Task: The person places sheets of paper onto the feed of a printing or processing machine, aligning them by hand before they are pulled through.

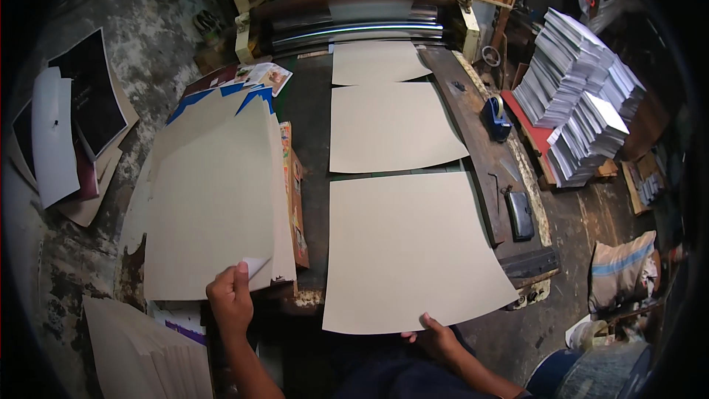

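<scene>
My left hand (232, 297) pinches the near right corner of the top sheet on a stack of beige paperboard (210, 199); that corner curls up and shows a white underside. With the thumb on top and fingers below, my right hand (436, 341) grips the near edge of a large beige sheet (413, 251). This sheet lies on the machine's feed table, its near edge overhanging toward me. Beyond it lie a second sheet (391, 125) and a third sheet (377, 63) in line, the farthest reaching the rollers (362, 29).
A tape dispenser (496, 118) and a dark case (520, 216) lie along the table's right side. Tall paper stacks (569, 66) stand at right on a red board. Dark printed sheets (88, 89) lie at far left. More board (148, 355) stands at lower left.
</scene>
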`<state>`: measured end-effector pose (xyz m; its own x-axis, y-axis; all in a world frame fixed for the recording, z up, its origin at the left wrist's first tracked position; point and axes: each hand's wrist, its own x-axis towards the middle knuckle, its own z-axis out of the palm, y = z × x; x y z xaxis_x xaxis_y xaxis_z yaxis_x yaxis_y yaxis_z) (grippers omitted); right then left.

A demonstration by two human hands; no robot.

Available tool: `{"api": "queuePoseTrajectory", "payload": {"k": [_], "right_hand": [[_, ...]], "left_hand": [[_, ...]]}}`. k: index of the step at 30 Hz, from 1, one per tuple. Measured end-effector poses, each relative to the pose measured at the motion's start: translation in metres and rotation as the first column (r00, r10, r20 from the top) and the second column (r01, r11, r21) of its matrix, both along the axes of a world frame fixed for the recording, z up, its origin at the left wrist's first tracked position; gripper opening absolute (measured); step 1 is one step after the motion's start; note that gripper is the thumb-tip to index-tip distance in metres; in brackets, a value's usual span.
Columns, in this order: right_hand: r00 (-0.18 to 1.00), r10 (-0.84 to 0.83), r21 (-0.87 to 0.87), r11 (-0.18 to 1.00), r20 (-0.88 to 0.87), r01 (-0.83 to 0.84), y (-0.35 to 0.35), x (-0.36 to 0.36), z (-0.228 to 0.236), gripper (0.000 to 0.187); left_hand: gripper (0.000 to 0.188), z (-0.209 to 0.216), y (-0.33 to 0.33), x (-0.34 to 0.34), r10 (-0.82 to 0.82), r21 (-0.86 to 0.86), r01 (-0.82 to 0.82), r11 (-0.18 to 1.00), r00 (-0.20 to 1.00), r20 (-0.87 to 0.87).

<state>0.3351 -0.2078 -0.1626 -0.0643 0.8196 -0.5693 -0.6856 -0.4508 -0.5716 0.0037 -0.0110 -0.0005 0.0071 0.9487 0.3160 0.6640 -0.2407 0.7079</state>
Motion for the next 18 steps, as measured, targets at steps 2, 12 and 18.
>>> {"api": "queuePoseTrajectory", "payload": {"k": [2,12,18], "right_hand": [[0.998,-0.061,0.002,0.998,-0.024,0.061,0.016,0.002,0.0,0.048],[0.975,-0.209,-0.016,0.978,-0.077,0.208,0.083,0.012,-0.028,0.046],[0.937,-0.349,0.077,0.934,0.001,0.348,0.094,-0.005,-0.046,0.042]], "left_hand": [[0.037,0.002,-0.007,0.007,0.026,0.054,-0.023,0.998,0.998,-0.055],[0.033,0.004,0.0,0.01,0.239,-0.072,-0.347,0.935,0.465,0.853],[0.035,-0.01,-0.027,0.009,0.193,0.232,-0.3,0.925,0.899,0.393]]}}
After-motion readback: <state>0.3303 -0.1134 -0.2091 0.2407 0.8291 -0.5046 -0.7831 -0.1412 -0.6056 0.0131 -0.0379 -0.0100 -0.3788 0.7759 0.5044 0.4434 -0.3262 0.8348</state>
